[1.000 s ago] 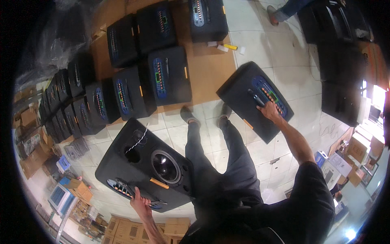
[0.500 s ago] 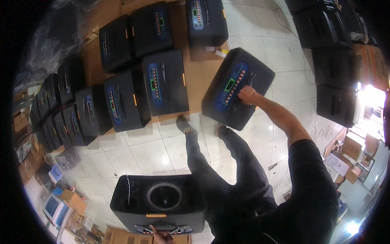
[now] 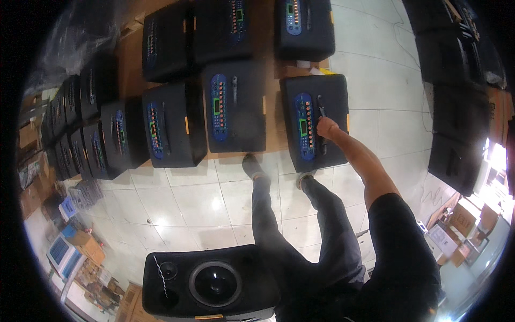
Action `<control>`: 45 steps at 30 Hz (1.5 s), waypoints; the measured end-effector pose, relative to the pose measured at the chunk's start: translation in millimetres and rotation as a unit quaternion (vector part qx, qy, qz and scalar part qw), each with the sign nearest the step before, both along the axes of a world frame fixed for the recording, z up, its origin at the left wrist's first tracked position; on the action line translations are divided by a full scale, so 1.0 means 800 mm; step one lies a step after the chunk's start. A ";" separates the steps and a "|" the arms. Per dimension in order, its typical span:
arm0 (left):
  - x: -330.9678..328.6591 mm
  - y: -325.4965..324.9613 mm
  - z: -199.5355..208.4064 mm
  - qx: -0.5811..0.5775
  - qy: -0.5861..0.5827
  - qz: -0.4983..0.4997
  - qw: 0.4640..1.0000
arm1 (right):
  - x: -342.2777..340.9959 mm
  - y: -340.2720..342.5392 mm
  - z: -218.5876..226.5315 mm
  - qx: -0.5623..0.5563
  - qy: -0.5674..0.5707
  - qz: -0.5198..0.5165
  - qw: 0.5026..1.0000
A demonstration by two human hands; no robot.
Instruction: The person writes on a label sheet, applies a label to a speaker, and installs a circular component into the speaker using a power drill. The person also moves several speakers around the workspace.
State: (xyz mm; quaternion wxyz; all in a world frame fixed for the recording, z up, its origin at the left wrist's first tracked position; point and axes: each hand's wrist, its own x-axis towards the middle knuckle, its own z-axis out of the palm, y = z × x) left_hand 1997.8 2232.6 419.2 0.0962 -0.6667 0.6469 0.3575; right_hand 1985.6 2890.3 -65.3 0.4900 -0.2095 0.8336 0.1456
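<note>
My right hand (image 3: 327,129) is wrapped round the carry handle on top of a black portable speaker (image 3: 335,91). A blue control panel (image 3: 304,126) with knobs and a small green screen lies beside the handle. This speaker stands squared up just right of another black speaker (image 3: 251,121), with a gap between them. At the lower left, beside my legs, a black speaker (image 3: 166,308) shows its round woofer (image 3: 215,284) and a twisted black-and-white cable (image 3: 162,276) hanging over its front. My left hand is out of the picture, below the lower edge.
Rows of similar black speakers (image 3: 171,129) fill the left and far side, partly on brown cardboard (image 3: 134,80). More black boxes (image 3: 456,110) line the right. Cartons (image 3: 88,249) stand at the lower left. Pale floor tiles (image 3: 193,201) lie around my feet.
The speaker in my right hand has turned from a slant to stand in line with the others. The lower-left speaker has shifted down in view, and my left hand has gone out of sight.
</note>
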 end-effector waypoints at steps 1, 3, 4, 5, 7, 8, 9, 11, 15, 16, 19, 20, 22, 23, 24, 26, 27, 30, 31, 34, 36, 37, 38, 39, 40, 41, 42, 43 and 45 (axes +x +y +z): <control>-0.001 0.003 0.001 -0.006 0.001 0.005 1.000 | -0.001 -0.002 -0.011 0.002 -0.005 0.008 1.000; -0.005 0.009 0.004 -0.016 0.001 0.013 1.000 | -0.003 -0.005 -0.033 0.002 -0.001 0.013 1.000; -0.008 0.012 0.006 -0.020 -0.002 0.016 1.000 | -0.003 -0.005 -0.042 0.002 0.006 0.010 1.000; -0.011 0.016 0.006 -0.023 -0.002 0.017 1.000 | -0.004 -0.005 -0.050 0.018 0.003 -0.004 1.000; -0.019 0.022 0.009 -0.030 -0.004 0.019 0.999 | -0.009 -0.005 -0.061 0.039 -0.013 -0.011 0.999; -0.023 0.023 0.009 -0.032 -0.004 0.017 0.999 | -0.012 -0.006 -0.063 0.043 -0.031 -0.022 0.998; -0.027 0.023 0.009 -0.030 -0.003 0.014 0.999 | -0.016 -0.005 -0.063 0.069 -0.036 -0.007 0.997; -0.032 0.016 0.011 -0.026 0.005 0.009 1.000 | -0.025 -0.008 -0.055 0.106 -0.050 0.020 0.993; -0.035 -0.009 0.014 -0.007 0.012 0.025 1.000 | -0.013 -0.035 0.001 0.098 0.002 -0.048 0.994; -0.037 -0.016 0.016 0.020 -0.016 -0.015 1.000 | -0.002 -0.046 0.025 0.103 0.013 -0.063 0.993; -0.038 -0.021 0.012 0.033 0.025 -0.425 0.904 | 0.046 -0.069 0.122 -0.035 0.064 -0.175 0.982; -0.056 -0.024 0.000 0.198 0.182 -0.072 0.960 | 0.069 -0.080 0.162 -0.074 0.056 -0.206 0.974; -0.066 -0.017 -0.006 0.216 0.199 -0.086 0.952 | 0.123 -0.097 0.248 -0.102 0.042 -0.242 0.964; -0.068 -0.009 -0.010 0.207 0.201 -0.066 0.955 | 0.145 -0.101 0.286 -0.118 0.030 -0.314 0.941; -0.084 -0.012 -0.010 0.273 0.212 -0.079 0.935 | 0.164 -0.103 0.316 -0.120 0.008 -0.352 0.928; -0.093 0.004 -0.018 0.246 0.234 -0.040 0.940 | 0.197 -0.103 0.363 -0.110 0.067 -0.451 0.883; -0.096 0.008 -0.015 0.241 0.240 -0.042 0.939 | 0.210 -0.100 0.376 -0.132 0.083 -0.500 0.852; -0.096 0.027 -0.009 0.215 0.248 -0.041 0.944 | 0.239 -0.089 0.389 -0.139 0.155 -0.545 0.812; -0.095 0.034 -0.008 0.223 0.257 -0.063 0.938 | 0.247 -0.087 0.389 -0.138 0.164 -0.575 0.789; -0.096 0.046 -0.001 0.256 0.274 -0.094 0.922 | 0.260 -0.101 0.404 -0.110 0.190 -0.521 0.825; -0.106 0.052 0.003 0.255 0.277 -0.111 0.920 | 0.245 -0.129 0.431 -0.200 0.218 -0.589 0.752; -0.114 0.053 0.006 0.264 0.283 -0.122 0.914 | 0.241 -0.153 0.454 -0.209 0.197 -0.635 0.717; -0.124 0.054 0.007 0.249 0.284 -0.145 0.915 | 0.224 -0.185 0.473 -0.228 0.219 -0.667 0.674; -0.134 0.051 0.013 0.251 0.285 -0.157 0.912 | 0.199 -0.217 0.498 -0.292 0.218 -0.677 0.640; -0.145 0.048 0.015 0.242 0.278 -0.175 0.913 | 0.172 -0.253 0.520 -0.298 0.210 -0.670 0.647; -0.160 0.045 0.021 0.239 0.276 -0.204 0.908 | 0.141 -0.293 0.547 -0.361 0.203 -0.677 0.609; -0.171 0.041 0.023 0.237 0.266 -0.225 0.907 | 0.108 -0.334 0.570 -0.392 0.188 -0.663 0.610; -0.182 0.036 0.023 0.238 0.255 -0.242 0.906 | 0.078 -0.375 0.596 -0.495 0.152 -0.645 0.562; -0.208 0.025 0.022 0.242 0.242 -0.254 0.905 | 0.009 -0.460 0.638 -0.580 0.066 -0.594 0.553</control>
